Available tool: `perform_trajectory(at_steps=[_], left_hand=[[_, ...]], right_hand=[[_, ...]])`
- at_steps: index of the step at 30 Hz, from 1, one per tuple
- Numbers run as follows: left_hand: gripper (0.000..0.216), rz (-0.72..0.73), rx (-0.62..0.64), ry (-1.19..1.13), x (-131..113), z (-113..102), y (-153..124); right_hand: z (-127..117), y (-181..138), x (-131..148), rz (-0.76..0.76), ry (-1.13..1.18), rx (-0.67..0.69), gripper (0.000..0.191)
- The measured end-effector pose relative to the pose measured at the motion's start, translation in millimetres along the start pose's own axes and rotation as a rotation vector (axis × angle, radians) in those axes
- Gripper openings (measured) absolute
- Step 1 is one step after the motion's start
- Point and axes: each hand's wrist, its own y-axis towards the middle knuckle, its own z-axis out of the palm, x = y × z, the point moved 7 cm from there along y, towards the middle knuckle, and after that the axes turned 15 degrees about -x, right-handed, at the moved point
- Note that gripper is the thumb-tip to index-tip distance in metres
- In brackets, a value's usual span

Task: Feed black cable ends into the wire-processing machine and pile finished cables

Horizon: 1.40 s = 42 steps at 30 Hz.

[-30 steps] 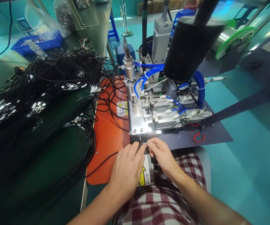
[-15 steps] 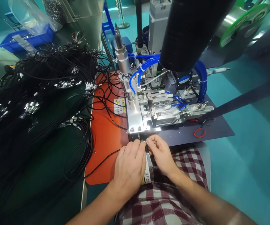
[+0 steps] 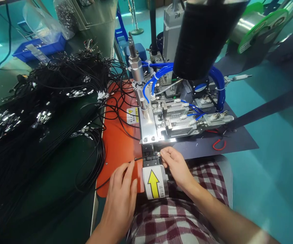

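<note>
A thin black cable lies across a black block at the front of the metal machine. At the cable's right end, my right hand pinches the small silver tip between thumb and forefinger. My left hand rests over the orange plate, its fingers stretched out and partly apart. Its fingertips are close to the cable, and whether they touch it I cannot tell. Just below the block is a white label with a yellow arrow.
Bundles of black cables with silver ends cover the dark green table to the left. A blue bin stands behind them. Blue air tubes and a thick black duct rise over the machine. A red wire loop lies right.
My left hand has drawn back to the left and down off the block, uncovering the arrow label and the cable. My right hand stays at the cable's tip. The view has shifted slightly.
</note>
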Motion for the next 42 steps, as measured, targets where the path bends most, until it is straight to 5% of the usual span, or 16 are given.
perform_trajectory(at_steps=[4, 10, 20, 37, 42], left_hand=[[0.051, -0.079, 0.033, 0.118, 21.9, 9.0, -18.2], [0.046, -0.054, 0.029, 0.145, 25.0, 13.4, -9.3], [0.044, -0.061, 0.002, 0.173, 27.1, 12.3, -14.4], [0.051, -0.080, 0.039, 0.169, 35.1, 27.6, -26.0], [0.049, -0.081, -0.041, 0.148, 34.9, 35.0, -33.3]], right_hand=[[-0.1, 0.0, 0.6, -0.002, -0.005, -0.003, 0.033], [-2.2, 2.6, -5.5, 0.001, -0.001, 0.004, 0.034], [-64.7, -7.7, -40.8, 0.077, 0.009, -0.210, 0.036], [-97.9, -18.0, -68.9, 0.100, -0.056, -0.277, 0.036], [-110.9, -14.9, -76.2, 0.120, -0.071, -0.306, 0.036]])
